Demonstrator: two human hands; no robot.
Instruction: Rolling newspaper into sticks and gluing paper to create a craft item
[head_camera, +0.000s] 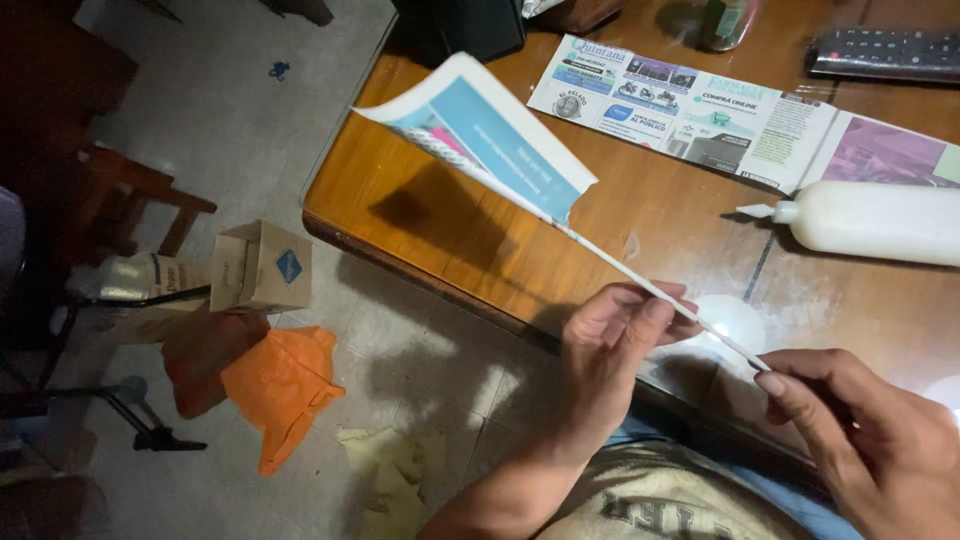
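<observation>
cardboard box (262, 266) and orange cloth (283, 388) on floor, left of the wooden table (420, 225). over its near edge, left hand (612, 340) pinches rolled paper tube (640, 282) (far end unrolled); right hand (870, 430) pinches its tip. glue bottle (880, 222) on table beyond.

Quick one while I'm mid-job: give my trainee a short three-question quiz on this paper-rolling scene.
1. True or false: both hands, left hand and right hand, grip the rolled paper tube.
2. Which end of the sheet is not yet rolled: A) the far end with the blue flap, B) the end at the right hand?
3. What white thing lies on the wooden table at the right?

Key: 1 true; 2 A; 3 a glue bottle.
</observation>
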